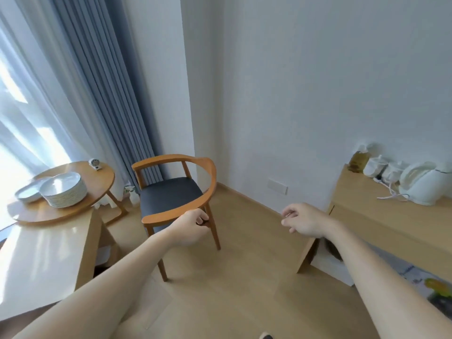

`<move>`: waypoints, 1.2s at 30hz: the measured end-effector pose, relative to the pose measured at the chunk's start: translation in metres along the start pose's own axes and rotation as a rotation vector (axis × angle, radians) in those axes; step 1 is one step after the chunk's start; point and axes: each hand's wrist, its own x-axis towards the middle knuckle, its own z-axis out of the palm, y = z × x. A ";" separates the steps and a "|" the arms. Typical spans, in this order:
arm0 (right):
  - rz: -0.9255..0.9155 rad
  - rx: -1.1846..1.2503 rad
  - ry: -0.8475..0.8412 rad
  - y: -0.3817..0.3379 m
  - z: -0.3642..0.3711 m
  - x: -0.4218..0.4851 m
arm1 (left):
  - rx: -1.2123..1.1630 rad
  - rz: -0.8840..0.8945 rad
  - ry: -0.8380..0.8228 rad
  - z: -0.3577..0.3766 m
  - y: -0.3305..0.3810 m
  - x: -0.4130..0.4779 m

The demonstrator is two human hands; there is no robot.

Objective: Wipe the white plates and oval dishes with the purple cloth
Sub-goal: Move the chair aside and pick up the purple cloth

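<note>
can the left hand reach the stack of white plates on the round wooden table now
Probably not: the left hand seems to grip the wooden armchair, well short of the stack of white plates.

Glossy white plates (64,190) on a smooth wooden round table (97,189), matt-seated wooden chair (171,194)

White walls (318,94) meet in a corner above pale wood floor (244,277). Daylight glows through sheer drapes (22,113) at left, beside a blue-grey curtain (97,81). A wooden armchair (171,194) with a dark seat stands between a round surface (102,182) and a sideboard (367,194).
</note>
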 end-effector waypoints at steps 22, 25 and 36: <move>-0.554 -0.286 -0.444 -0.216 0.045 0.345 | -0.217 -0.626 0.349 -0.126 -0.078 0.084; -0.579 -0.295 -0.482 -0.240 0.069 0.357 | -0.242 -0.695 0.395 -0.145 -0.098 0.079; -0.606 -0.414 -0.476 -0.356 0.125 0.404 | -0.355 -0.694 0.360 -0.214 -0.198 0.092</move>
